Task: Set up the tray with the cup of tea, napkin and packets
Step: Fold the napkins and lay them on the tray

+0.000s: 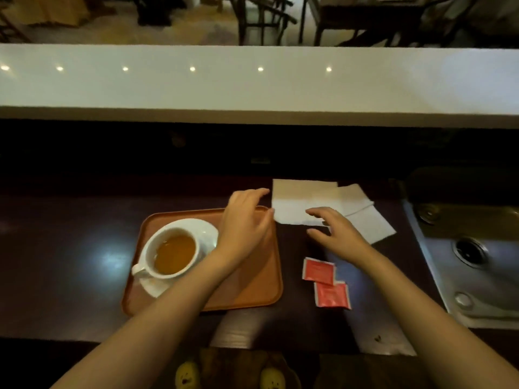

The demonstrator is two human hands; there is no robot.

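An orange tray [252, 287] lies on the dark counter. On its left half a white cup of tea [172, 252] stands on a white saucer [206, 230]. A white napkin [300, 203] lies flat just beyond the tray's far right corner, on top of a second napkin [370, 220]. Two red packets [325, 282] lie on the counter to the right of the tray. My left hand [244, 220] hovers over the tray's far right corner, fingers apart, near the napkin's left edge. My right hand [334, 231] is spread at the napkin's near edge, holding nothing.
A steel sink [477, 265] with a drain is set into the counter at the right. A raised white ledge [252, 82] runs across behind the counter. Chairs and tables stand beyond it. The counter's front edge is close to me.
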